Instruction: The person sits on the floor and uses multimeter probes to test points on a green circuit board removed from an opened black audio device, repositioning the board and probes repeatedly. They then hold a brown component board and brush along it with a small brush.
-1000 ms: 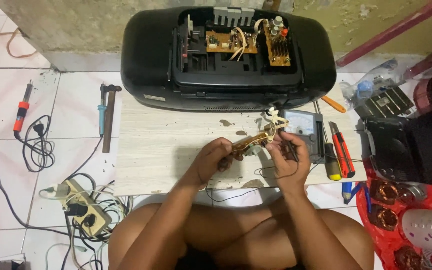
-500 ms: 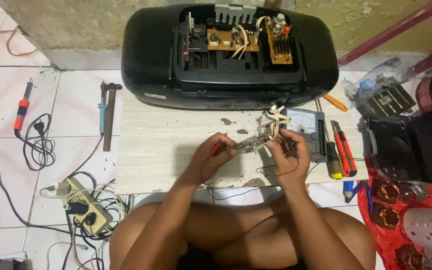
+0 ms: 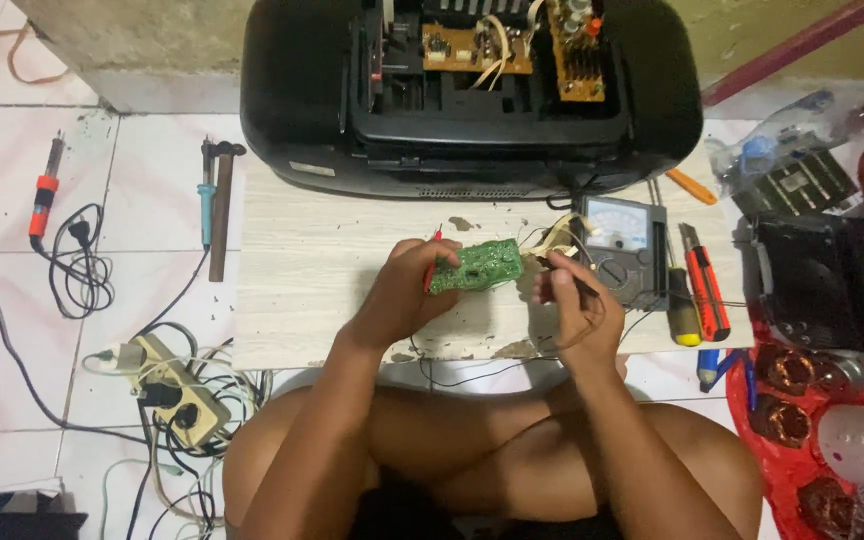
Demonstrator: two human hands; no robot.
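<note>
My left hand holds a small green circuit board over the pale wooden board, and a thin red probe sticks up between its fingers. My right hand pinches a black probe whose tip meets the right end of the circuit board. Pale wires run from the board toward an analogue multimeter just right of my hands. Behind them stands an opened black stereo with brown circuit boards showing inside.
A yellow-handled screwdriver and an orange utility knife lie right of the meter. Left on the tiles: a hammer, a blue soldering iron, an orange soldering iron, a power strip with cables. Copper coils sit at right.
The circuit board has turned so that its green face shows upward. My hands have shifted slightly, and the camera has tilted a little closer to the stereo.
</note>
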